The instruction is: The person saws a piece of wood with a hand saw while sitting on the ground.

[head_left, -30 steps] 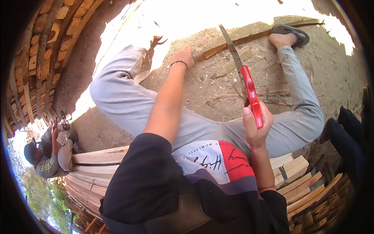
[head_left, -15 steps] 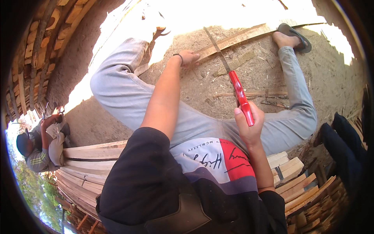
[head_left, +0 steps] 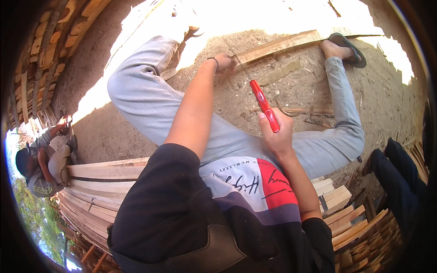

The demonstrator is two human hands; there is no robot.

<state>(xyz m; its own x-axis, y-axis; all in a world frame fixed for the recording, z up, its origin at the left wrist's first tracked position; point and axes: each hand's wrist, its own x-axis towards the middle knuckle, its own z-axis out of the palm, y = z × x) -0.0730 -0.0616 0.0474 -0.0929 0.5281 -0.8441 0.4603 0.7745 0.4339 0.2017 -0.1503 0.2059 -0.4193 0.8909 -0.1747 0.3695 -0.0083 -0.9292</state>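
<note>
My right hand point(head_left: 276, 136) is wrapped around the red handle of a handsaw point(head_left: 264, 103). Its thin blade points up and left, smeared by motion, with the tip close to the plank's near end. Beside that end, my left hand point(head_left: 223, 63) grips the long wooden plank point(head_left: 282, 44), its fingers partly blurred. The plank slants away to the right along the ground. My sandalled right foot point(head_left: 334, 48) rests at its far part.
Stacked boards point(head_left: 107, 172) lie at the left, with more timber point(head_left: 337, 200) at lower right. A person point(head_left: 43, 166) sits at far left. Dark-trousered legs point(head_left: 396, 175) show at right. Wood scraps point(head_left: 284, 73) litter the sandy ground.
The saw and my right hand have moved left and slightly up, bringing the blade from across the plank's middle toward my left hand. My left hand has shifted slightly right.
</note>
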